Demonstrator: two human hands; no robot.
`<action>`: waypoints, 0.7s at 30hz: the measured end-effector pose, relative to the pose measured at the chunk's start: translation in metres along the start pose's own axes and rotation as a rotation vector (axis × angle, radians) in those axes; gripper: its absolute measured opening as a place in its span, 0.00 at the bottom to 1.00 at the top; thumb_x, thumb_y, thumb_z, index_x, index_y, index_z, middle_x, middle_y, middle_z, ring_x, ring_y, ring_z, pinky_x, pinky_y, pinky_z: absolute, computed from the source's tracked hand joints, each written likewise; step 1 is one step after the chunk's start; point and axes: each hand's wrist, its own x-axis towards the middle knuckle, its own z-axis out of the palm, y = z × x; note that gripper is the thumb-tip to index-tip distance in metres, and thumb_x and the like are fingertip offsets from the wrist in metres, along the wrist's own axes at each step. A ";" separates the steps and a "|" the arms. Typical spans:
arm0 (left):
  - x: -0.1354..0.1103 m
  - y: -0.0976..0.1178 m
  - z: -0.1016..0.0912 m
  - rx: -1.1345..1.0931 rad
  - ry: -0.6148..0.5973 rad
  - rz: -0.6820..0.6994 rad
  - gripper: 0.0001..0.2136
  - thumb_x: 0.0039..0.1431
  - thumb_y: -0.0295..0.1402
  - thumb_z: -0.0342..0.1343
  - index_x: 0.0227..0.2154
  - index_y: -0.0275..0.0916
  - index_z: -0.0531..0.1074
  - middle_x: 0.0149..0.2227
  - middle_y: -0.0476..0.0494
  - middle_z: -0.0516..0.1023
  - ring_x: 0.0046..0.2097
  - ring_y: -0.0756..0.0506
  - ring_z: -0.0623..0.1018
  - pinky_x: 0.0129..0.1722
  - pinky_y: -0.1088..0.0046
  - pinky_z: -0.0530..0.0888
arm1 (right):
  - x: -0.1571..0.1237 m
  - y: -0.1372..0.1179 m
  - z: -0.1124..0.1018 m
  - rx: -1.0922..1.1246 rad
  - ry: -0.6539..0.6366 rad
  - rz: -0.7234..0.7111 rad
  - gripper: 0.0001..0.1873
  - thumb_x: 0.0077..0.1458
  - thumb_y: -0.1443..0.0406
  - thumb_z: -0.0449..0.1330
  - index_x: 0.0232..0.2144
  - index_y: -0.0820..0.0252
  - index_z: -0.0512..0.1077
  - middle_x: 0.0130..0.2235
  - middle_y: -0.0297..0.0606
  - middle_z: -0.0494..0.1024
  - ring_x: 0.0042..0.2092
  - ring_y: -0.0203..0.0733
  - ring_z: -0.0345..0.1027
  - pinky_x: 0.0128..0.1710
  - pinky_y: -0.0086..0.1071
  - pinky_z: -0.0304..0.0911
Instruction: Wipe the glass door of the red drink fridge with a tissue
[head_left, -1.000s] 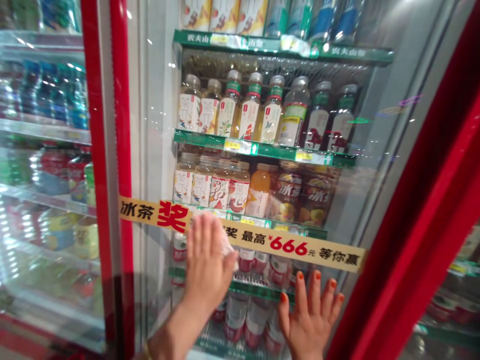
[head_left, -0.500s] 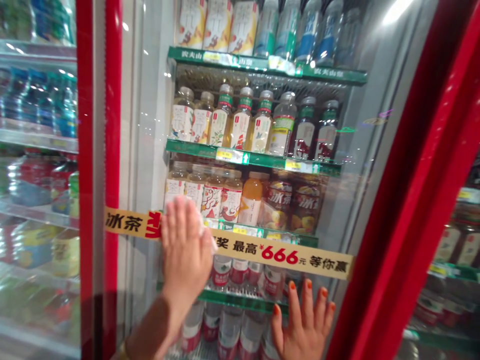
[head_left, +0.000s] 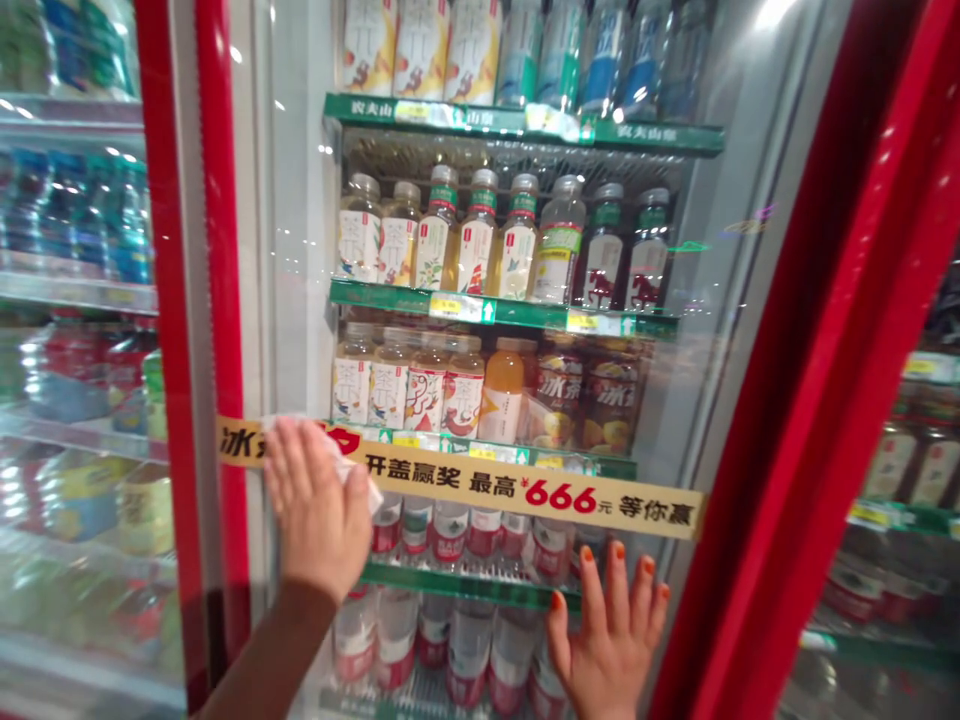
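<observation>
- A glass cooler door [head_left: 289,250] in a red frame [head_left: 806,350] fills the view, with neighbouring cooler doors [head_left: 75,200] at both sides.
- Behind the glass, green-edged shelves [head_left: 502,310] hold upright bottles of tea and juice [head_left: 476,245], packed side by side.
- A yellow promotional strip [head_left: 525,490] printed with a red "666" runs across the glass.
- The left hand [head_left: 319,505] lies on the glass over the strip's left end, its fingers [head_left: 300,450] together, clamping a crumpled white cloth [head_left: 349,462] against the pane.
- The right hand [head_left: 607,635] rests open on the glass just below the strip, its orange-nailed fingers [head_left: 619,590] spread apart.
</observation>
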 end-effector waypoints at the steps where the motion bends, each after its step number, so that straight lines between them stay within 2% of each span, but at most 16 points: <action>1: 0.003 0.021 0.005 -0.005 -0.010 0.049 0.39 0.77 0.40 0.46 0.81 0.41 0.32 0.84 0.37 0.32 0.84 0.32 0.37 0.83 0.37 0.43 | -0.001 0.000 0.000 -0.002 -0.003 0.001 0.43 0.69 0.62 0.62 0.80 0.55 0.52 0.82 0.41 0.50 0.82 0.65 0.42 0.80 0.68 0.45; 3: -0.007 0.061 0.017 0.002 -0.013 0.239 0.39 0.76 0.39 0.49 0.81 0.42 0.37 0.84 0.42 0.38 0.84 0.37 0.41 0.84 0.44 0.44 | -0.003 0.000 0.000 0.000 -0.011 0.014 0.43 0.69 0.62 0.62 0.80 0.52 0.52 0.82 0.40 0.50 0.82 0.66 0.43 0.78 0.71 0.48; 5: -0.035 0.083 0.026 0.001 -0.029 0.466 0.38 0.75 0.37 0.51 0.81 0.41 0.43 0.83 0.46 0.43 0.84 0.42 0.43 0.85 0.54 0.42 | -0.005 -0.001 0.001 0.014 -0.017 0.041 0.44 0.68 0.62 0.62 0.80 0.49 0.52 0.82 0.40 0.51 0.81 0.68 0.44 0.77 0.74 0.50; 6: -0.052 0.085 0.028 -0.010 -0.042 0.557 0.37 0.74 0.37 0.51 0.80 0.41 0.45 0.83 0.48 0.45 0.84 0.44 0.43 0.84 0.58 0.41 | -0.005 -0.001 0.002 0.023 -0.019 0.054 0.44 0.68 0.63 0.62 0.80 0.48 0.52 0.82 0.40 0.52 0.81 0.68 0.45 0.76 0.75 0.51; 8: -0.085 0.074 0.024 -0.044 -0.066 0.675 0.35 0.75 0.36 0.50 0.80 0.41 0.47 0.81 0.52 0.51 0.83 0.49 0.43 0.83 0.66 0.40 | -0.002 -0.001 0.001 0.041 -0.025 0.068 0.45 0.67 0.64 0.63 0.80 0.47 0.52 0.82 0.41 0.52 0.82 0.68 0.44 0.76 0.75 0.51; 10: -0.111 0.056 0.011 -0.116 -0.127 0.692 0.33 0.74 0.31 0.48 0.79 0.44 0.50 0.78 0.54 0.59 0.82 0.53 0.49 0.83 0.70 0.45 | 0.002 -0.004 -0.005 0.074 -0.048 0.093 0.44 0.68 0.65 0.62 0.80 0.47 0.51 0.82 0.43 0.52 0.82 0.66 0.41 0.77 0.76 0.48; 11: -0.122 0.048 0.002 -0.207 -0.195 0.620 0.32 0.74 0.29 0.46 0.78 0.46 0.53 0.77 0.54 0.64 0.81 0.53 0.55 0.82 0.70 0.50 | 0.002 -0.007 -0.010 0.107 -0.072 0.125 0.43 0.70 0.64 0.61 0.80 0.47 0.51 0.82 0.44 0.53 0.83 0.65 0.40 0.76 0.77 0.47; 12: -0.131 0.041 -0.008 -0.358 -0.295 0.467 0.30 0.74 0.28 0.45 0.77 0.48 0.57 0.75 0.53 0.67 0.79 0.52 0.60 0.81 0.69 0.56 | 0.001 -0.012 -0.018 0.157 -0.106 0.176 0.40 0.71 0.64 0.60 0.80 0.47 0.53 0.81 0.45 0.53 0.83 0.65 0.39 0.76 0.77 0.48; 14: -0.146 0.036 -0.027 -0.732 -0.519 0.007 0.27 0.76 0.33 0.43 0.75 0.51 0.63 0.72 0.49 0.73 0.75 0.48 0.70 0.77 0.61 0.69 | -0.008 -0.032 -0.038 0.319 -0.209 0.340 0.34 0.74 0.61 0.57 0.78 0.48 0.58 0.81 0.47 0.56 0.82 0.63 0.44 0.75 0.72 0.55; 16: -0.159 0.037 -0.043 -0.980 -0.663 -0.368 0.26 0.78 0.40 0.40 0.74 0.49 0.66 0.69 0.43 0.76 0.70 0.42 0.77 0.70 0.53 0.79 | -0.027 -0.063 -0.060 0.554 -0.316 0.569 0.29 0.76 0.55 0.55 0.75 0.49 0.65 0.77 0.48 0.64 0.78 0.59 0.58 0.71 0.60 0.67; 19: -0.172 0.041 -0.063 -1.202 -0.783 -0.852 0.27 0.77 0.47 0.46 0.70 0.41 0.72 0.64 0.34 0.80 0.67 0.34 0.80 0.69 0.50 0.78 | -0.057 -0.118 -0.085 0.971 -0.488 0.998 0.35 0.73 0.40 0.53 0.68 0.52 0.74 0.67 0.50 0.78 0.65 0.55 0.77 0.59 0.46 0.78; 21: -0.178 0.041 -0.074 -1.359 -0.801 -1.313 0.26 0.71 0.47 0.59 0.65 0.37 0.77 0.61 0.32 0.82 0.69 0.31 0.77 0.74 0.50 0.73 | -0.066 -0.145 -0.094 1.190 -0.593 1.233 0.39 0.65 0.32 0.58 0.57 0.55 0.82 0.54 0.50 0.87 0.52 0.54 0.83 0.50 0.42 0.79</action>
